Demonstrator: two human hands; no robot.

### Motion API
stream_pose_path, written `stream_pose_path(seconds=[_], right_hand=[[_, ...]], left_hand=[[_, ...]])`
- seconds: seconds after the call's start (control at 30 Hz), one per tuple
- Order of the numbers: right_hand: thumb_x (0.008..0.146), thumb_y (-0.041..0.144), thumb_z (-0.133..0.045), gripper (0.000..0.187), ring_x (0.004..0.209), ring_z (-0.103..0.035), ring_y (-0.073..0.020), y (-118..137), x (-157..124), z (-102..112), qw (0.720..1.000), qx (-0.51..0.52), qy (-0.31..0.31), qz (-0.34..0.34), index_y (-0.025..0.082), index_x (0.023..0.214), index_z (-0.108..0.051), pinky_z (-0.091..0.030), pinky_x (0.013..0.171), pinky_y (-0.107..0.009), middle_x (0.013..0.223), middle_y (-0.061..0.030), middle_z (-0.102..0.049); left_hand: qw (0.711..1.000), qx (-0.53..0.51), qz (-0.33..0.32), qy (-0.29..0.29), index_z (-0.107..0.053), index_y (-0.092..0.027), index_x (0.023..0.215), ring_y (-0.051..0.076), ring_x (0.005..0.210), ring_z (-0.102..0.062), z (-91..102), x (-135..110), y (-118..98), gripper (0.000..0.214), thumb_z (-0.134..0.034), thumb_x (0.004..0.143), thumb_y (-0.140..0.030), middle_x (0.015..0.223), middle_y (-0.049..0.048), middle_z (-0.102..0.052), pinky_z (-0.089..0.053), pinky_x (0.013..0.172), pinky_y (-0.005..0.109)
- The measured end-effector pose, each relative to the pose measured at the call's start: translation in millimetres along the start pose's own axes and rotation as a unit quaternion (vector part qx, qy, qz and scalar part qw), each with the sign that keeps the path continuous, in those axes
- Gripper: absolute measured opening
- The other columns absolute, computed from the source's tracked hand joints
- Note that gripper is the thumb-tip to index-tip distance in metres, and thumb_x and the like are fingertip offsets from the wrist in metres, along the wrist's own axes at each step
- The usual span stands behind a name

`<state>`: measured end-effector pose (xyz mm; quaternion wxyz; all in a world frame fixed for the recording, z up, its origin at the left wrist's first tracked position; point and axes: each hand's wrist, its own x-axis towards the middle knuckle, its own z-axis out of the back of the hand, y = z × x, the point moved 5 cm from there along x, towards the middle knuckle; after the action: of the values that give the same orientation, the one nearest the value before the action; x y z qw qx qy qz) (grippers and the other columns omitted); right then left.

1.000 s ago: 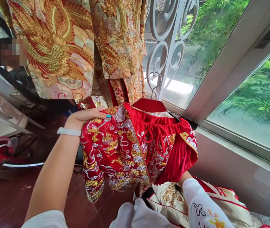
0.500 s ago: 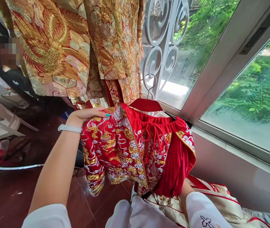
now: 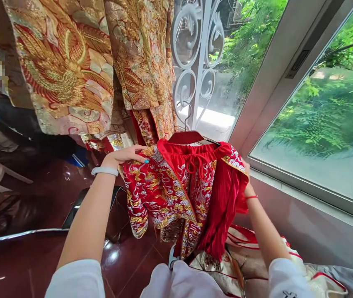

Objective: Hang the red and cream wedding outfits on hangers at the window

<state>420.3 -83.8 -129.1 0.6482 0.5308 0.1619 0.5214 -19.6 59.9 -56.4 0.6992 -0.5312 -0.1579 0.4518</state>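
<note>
A short red jacket (image 3: 160,190) with gold and silver embroidery hangs over a dark-red hanger (image 3: 185,137) with a wire hook. Inside it, a red skirt (image 3: 203,154) with a gathered waist and a tied cord bow shows at the front. My left hand (image 3: 129,155) grips the jacket's shoulder at the left, thumb on the front and fingers reaching behind the collar. At the opposite shoulder edge my right hand (image 3: 247,171) holds the jacket, most of its fingers hidden behind the cloth. Pleated red fabric (image 3: 223,207) falls beneath that shoulder.
Gold embroidered garments (image 3: 67,70) hang at the upper left. A white scroll grille (image 3: 197,58) stands before the sliding window (image 3: 307,120). Cream fabric with red trim (image 3: 257,260) lies low on the right. A person in dark clothes (image 3: 11,120) and a white chair (image 3: 2,169) are at the left.
My right hand has come out from beneath the pleated cloth and up to the jacket's right shoulder. That shoulder now hangs more spread. My left hand keeps its grip.
</note>
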Motion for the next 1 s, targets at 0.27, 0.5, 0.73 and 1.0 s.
stream_pose_path(seconds=[0.27, 0.5, 0.73, 1.0], right_hand=[[0.064, 0.019, -0.060, 0.021, 0.066, -0.058, -0.0203, 127, 70, 48, 0.950, -0.245, -0.098, 0.165, 0.016, 0.082, -0.070, -0.043, 0.067, -0.032, 0.071, -0.0088, -0.069], [0.072, 0.025, -0.065, 0.033, 0.071, -0.061, -0.0173, 166, 13, 68, 0.966, -0.167, 0.052, 0.192, 0.015, 0.103, -0.071, -0.048, 0.066, -0.027, 0.082, -0.0034, -0.070], [0.083, 0.017, -0.052, 0.055, 0.076, -0.064, -0.0194, 111, -54, 18, 0.957, -0.208, 0.065, 0.193, 0.023, 0.137, -0.061, -0.052, 0.071, -0.031, 0.095, -0.0065, -0.072], [0.088, 0.014, -0.039, 0.061, 0.106, -0.066, -0.0268, 115, -65, -35, 0.980, -0.103, -0.070, 0.157, 0.025, 0.145, -0.056, -0.055, 0.093, -0.042, 0.118, -0.0086, -0.071]], left_hand=[[0.991, 0.048, -0.118, -0.042, -0.072, -0.022, 0.123, 0.030, 0.121, -0.066, 4.8, 16, -6, 0.071, -0.082, 0.054, -0.035, 0.122, 0.0086, -0.075, -0.053, 0.103, 0.040], [0.990, 0.044, -0.103, -0.087, -0.066, -0.010, 0.130, 0.031, 0.119, -0.064, 11.9, 5, -4, 0.070, -0.077, 0.064, -0.031, 0.130, 0.0147, -0.069, -0.058, 0.091, 0.036], [0.994, -0.002, -0.083, -0.069, -0.059, -0.022, 0.142, 0.029, 0.117, -0.066, -3.6, -3, -9, 0.085, -0.074, 0.058, -0.024, 0.127, 0.0074, -0.072, -0.058, 0.092, 0.031], [0.988, 0.039, -0.096, -0.116, -0.059, -0.022, 0.142, 0.031, 0.122, -0.063, -18.5, -15, -13, 0.084, -0.066, 0.058, -0.024, 0.136, 0.0062, -0.068, -0.054, 0.102, 0.037]])
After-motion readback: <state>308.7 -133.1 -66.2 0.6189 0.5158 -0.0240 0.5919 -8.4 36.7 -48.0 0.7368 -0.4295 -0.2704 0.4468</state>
